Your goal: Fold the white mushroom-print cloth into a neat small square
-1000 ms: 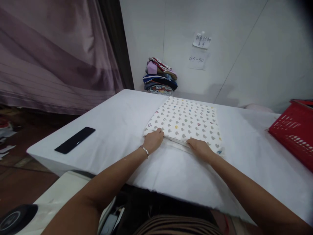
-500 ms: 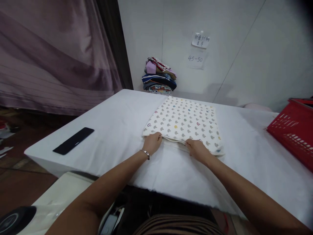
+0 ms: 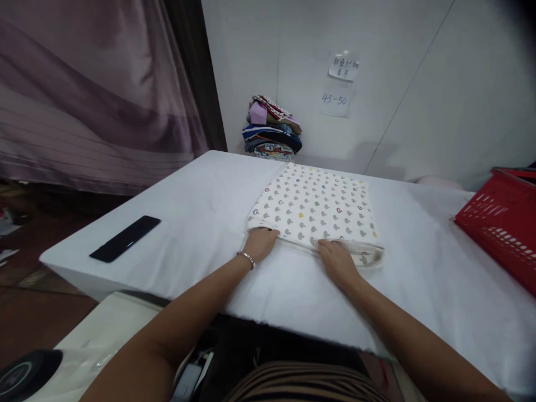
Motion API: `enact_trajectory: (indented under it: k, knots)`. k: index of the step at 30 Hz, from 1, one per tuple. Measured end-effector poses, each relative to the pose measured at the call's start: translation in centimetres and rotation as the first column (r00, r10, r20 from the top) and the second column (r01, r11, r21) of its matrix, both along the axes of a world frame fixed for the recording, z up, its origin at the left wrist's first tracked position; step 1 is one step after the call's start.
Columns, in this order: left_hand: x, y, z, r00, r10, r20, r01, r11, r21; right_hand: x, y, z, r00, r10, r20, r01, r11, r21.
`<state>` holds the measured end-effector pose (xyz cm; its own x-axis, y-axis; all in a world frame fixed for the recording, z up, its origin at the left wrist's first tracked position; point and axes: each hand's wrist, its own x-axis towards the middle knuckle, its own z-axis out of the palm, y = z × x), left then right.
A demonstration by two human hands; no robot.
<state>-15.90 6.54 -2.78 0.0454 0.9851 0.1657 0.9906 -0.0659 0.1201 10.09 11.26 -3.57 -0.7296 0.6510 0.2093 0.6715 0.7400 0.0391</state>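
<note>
A folded white cloth (image 3: pixel 318 204) printed with small grey and coloured mushroom-like shapes lies flat on the white-covered table (image 3: pixel 201 206). Its near edge shows several layers, loose and slightly raised at the right corner. My left hand (image 3: pixel 262 244), with a bracelet at the wrist, grips that edge near the left corner, fingers partly tucked under the cloth. Right of the middle, my right hand (image 3: pixel 336 259) is closed on the same edge, its fingertips at the layers.
A black phone-like slab (image 3: pixel 125 239) lies on the table's left side. A red plastic basket (image 3: pixel 498 218) stands at the right. Beyond the far edge is a stack of folded fabrics (image 3: pixel 272 134) by the wall. A pale box-like surface (image 3: pixel 104 324) sits at lower left.
The cloth's near edge has been tucked or turned, so the right corner now shows open layers. Both hands have stayed at about the same places, shifting slightly.
</note>
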Motion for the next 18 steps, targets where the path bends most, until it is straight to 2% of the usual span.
enact_trajectory:
  k: [6,10,14,18]
  knots:
    - [-0.3,-0.6,0.1,0.998,-0.035,-0.053,0.033,0.999,-0.030,-0.5,-1.1,0.8,0.987,-0.114,0.116,0.118,0.993,-0.031]
    - [-0.3,-0.4,-0.3,0.997,0.005,0.076,-0.008,0.999,0.035,-0.8,-1.0,1.2,0.972,-0.156,0.173,0.171,0.982,-0.077]
    - [0.2,0.2,0.0,0.969,0.002,0.247,-0.047,0.984,0.175,-1.0,0.0,1.5,0.990,-0.140,0.007,0.140,0.990,0.002]
    - [0.8,0.8,0.5,0.961,-0.081,0.264,0.009,0.964,0.265,-0.7,1.2,1.0,0.978,-0.063,-0.200,0.077,0.995,0.065]
